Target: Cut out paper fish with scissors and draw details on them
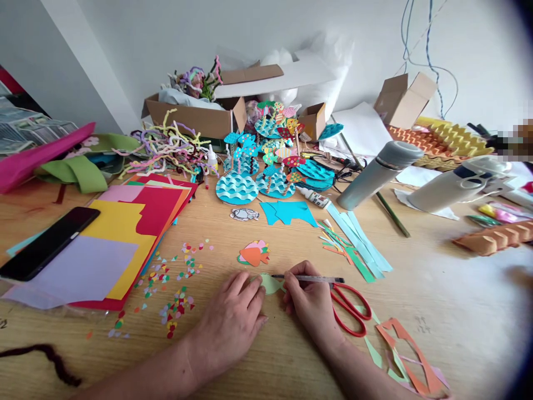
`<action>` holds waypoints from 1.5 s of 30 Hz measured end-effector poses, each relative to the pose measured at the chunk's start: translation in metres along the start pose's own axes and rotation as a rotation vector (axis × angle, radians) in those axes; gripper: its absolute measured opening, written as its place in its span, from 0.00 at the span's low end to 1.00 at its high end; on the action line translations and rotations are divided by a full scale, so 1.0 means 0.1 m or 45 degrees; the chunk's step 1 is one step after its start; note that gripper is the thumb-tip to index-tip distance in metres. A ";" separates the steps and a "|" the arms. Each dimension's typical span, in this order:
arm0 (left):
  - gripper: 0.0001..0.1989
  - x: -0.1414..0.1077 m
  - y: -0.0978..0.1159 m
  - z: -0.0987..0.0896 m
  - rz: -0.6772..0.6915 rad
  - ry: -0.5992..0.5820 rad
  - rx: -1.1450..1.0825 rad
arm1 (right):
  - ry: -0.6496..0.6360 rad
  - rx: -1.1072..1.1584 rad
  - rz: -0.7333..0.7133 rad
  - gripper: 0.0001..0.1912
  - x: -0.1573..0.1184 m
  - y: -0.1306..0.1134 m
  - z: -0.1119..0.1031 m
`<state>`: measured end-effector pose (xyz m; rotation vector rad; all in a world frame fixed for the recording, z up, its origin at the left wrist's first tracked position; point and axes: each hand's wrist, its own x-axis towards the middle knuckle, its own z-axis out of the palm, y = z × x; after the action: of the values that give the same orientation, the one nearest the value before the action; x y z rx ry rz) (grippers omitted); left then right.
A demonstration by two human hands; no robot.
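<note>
Near the table's front, my left hand [235,311] presses its fingertips onto a small pale green paper fish [271,284], holding it against the wood. Part of the fish lies hidden under those fingers. A slim dark pen [320,279] is pinched in my right hand [310,297], its tip at the fish's upper edge. Just beyond my hands lies a small stack of cut paper fish [255,254], an orange one on top. Red-handled scissors [352,311] rest beside my right wrist, their blades mostly hidden by my hand.
Coloured paper sheets [108,253] and a phone [50,239] lie left, near scattered confetti [175,300]. Decorated wave-covered discs [236,189], glue [314,197] and blue paper [287,212] sit ahead. Bottles [377,172], paper strips [358,239] and orange offcuts [416,355] are on the right.
</note>
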<state>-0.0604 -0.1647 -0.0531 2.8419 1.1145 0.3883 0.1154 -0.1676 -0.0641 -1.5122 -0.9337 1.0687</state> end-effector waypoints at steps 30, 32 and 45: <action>0.17 0.00 0.00 0.00 0.010 0.025 -0.009 | 0.074 0.120 -0.071 0.14 -0.02 -0.06 -0.01; 0.17 0.00 -0.01 0.00 0.010 0.035 -0.022 | 0.104 0.136 -0.167 0.13 -0.02 -0.07 -0.03; 0.09 0.06 -0.07 -0.35 0.106 0.367 -0.399 | 0.151 0.122 -0.300 0.11 -0.02 -0.08 -0.06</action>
<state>-0.0699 -0.1566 -0.0188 2.6133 0.8784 0.9149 0.1197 -0.1699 -0.0558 -1.3352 -0.9381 0.8335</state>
